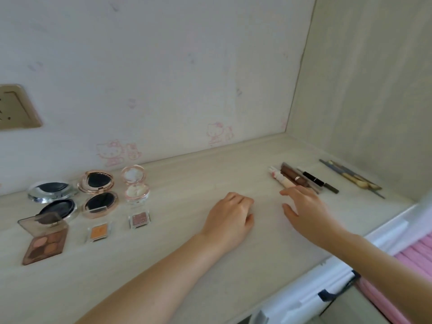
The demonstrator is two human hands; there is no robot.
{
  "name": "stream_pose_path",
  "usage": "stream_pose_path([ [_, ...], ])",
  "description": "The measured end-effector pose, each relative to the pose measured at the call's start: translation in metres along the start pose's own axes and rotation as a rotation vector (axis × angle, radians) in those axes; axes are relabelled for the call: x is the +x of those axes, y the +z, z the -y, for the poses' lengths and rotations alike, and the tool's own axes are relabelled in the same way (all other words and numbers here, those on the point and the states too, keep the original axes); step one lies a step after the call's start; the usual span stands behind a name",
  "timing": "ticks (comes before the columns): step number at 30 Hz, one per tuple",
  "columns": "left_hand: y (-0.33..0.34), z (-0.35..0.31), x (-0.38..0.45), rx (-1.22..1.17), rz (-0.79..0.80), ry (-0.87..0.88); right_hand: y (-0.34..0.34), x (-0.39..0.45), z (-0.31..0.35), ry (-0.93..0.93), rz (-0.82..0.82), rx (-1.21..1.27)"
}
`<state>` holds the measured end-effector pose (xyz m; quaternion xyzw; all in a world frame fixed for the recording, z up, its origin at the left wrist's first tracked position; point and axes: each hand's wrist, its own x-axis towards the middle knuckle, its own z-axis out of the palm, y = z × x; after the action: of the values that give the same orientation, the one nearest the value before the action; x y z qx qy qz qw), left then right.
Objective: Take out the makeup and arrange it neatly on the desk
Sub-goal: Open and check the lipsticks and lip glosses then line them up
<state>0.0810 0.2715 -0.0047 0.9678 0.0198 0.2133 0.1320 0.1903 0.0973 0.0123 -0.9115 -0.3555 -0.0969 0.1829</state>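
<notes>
The person leans over the pale wooden desk point(187, 183), both bare forearms reaching in from below. The left hand point(230, 217) rests knuckles-up on the desk near the middle, its fingers curled under; that grip holds nothing that I can see. The right hand point(306, 211) is just beside it, fingers straight and spread, its grip released; the fingertips reach the near end of a row of tubes point(297, 177), though I cannot tell whether they touch.

The makeup is already out on the desk in two groups. On the left, compacts sit in rough columns: a silver compact point(50, 190) lies open at the far left, with a dark round one point(58, 208) in front of it and an open brown palette point(45, 243) nearest the edge. Next over, a rose-gold compact point(97, 183) stands open, with an orange pan point(99, 231) in a clear case before it. Then a small pink compact point(135, 183), also open, and a mauve pan point(139, 219) in front.

On the right, the tubes lie side by side, slanted, close together: a pale one, brown ones, a black one. Farther right, well apart from them and near the side wall point(374, 101), lie a few brushes point(350, 177).

The back wall point(163, 78) carries faint pink cartoon cat prints, and a socket point(16, 107) sits at its left edge. Below the desk's right edge, pink fabric point(416, 260) shows.
</notes>
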Motion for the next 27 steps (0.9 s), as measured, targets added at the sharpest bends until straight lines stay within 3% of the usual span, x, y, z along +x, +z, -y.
stream_pose_path([
  [5, 0.025, -0.012, 0.049, -0.015, 0.082, -0.025, -0.005, 0.009, -0.033, 0.025, -0.074, -0.013],
  [13, 0.048, -0.016, 0.108, -0.193, 0.109, -0.241, -0.008, 0.023, -0.038, 0.053, -0.104, -0.119],
  [16, 0.052, -0.012, 0.126, -0.208, 0.162, -0.302, -0.01, 0.024, -0.032, -0.062, -0.179, -0.13],
  [22, 0.062, -0.004, 0.144, -0.177, 0.268, -0.345, -0.009, 0.027, -0.028, -0.065, -0.186, -0.132],
  [27, 0.067, -0.006, 0.142, -0.144, 0.253, -0.31, -0.003, 0.027, -0.031, -0.048, -0.185, -0.127],
])
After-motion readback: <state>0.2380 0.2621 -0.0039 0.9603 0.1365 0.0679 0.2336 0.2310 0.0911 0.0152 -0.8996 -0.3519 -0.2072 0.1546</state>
